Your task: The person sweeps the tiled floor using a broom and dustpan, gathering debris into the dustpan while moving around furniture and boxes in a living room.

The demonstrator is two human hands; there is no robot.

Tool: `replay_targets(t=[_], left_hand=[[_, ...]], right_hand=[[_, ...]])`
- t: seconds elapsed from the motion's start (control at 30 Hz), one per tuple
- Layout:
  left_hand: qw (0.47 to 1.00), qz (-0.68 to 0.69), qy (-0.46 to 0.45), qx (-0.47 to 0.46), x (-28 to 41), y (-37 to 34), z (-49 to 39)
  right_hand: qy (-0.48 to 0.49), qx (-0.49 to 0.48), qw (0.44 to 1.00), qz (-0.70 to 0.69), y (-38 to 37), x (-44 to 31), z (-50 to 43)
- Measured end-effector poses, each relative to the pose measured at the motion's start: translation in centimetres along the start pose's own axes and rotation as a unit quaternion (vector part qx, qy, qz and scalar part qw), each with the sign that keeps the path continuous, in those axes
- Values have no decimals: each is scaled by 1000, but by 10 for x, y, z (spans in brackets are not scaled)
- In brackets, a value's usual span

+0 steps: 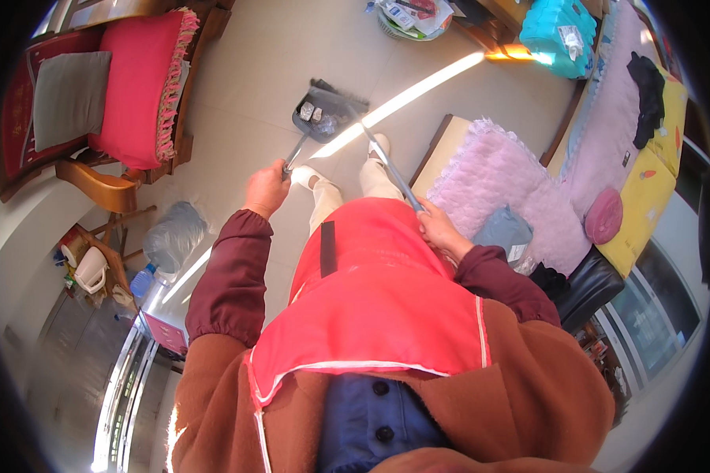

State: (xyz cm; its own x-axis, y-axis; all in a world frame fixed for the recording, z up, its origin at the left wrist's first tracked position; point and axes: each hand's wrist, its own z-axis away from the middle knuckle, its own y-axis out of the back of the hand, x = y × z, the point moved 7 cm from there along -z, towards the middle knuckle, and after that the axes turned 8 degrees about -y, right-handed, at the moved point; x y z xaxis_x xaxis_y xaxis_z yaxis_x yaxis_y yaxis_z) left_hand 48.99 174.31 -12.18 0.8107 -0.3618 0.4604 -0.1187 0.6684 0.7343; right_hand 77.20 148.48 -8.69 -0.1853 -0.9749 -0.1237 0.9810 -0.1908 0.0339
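Observation:
My left hand (267,190) is closed around the handle of a long-handled dustpan (307,131). The dark pan lies on the floor ahead of my feet and holds crumpled pale scraps (311,112) and a clear plastic piece (329,124). In my right hand (441,226) is the grey metal handle of a broom (393,171). That handle slants forward to the dark bristles (350,101), blurred, at the pan's far right edge. Whether the bristles touch the scraps, I cannot tell.
A wooden armchair with a red cushion (136,88) stands left. Beyond is a full waste basket (414,29). On the right are a seat with a pink quilted cover (509,177) and a turquoise plastic-wrapped pack (559,35). A bagged water jug (174,236) stands at the lower left.

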Motion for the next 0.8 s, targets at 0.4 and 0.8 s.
replay_targets(t=[0.4, 0.8], left_hand=[[997, 74, -27, 19, -42, 31, 57], [997, 54, 27, 46, -108, 39, 121]], right_hand=[[-22, 74, 953, -294, 25, -3, -84], [-155, -172, 850, -473, -191, -32, -106]])
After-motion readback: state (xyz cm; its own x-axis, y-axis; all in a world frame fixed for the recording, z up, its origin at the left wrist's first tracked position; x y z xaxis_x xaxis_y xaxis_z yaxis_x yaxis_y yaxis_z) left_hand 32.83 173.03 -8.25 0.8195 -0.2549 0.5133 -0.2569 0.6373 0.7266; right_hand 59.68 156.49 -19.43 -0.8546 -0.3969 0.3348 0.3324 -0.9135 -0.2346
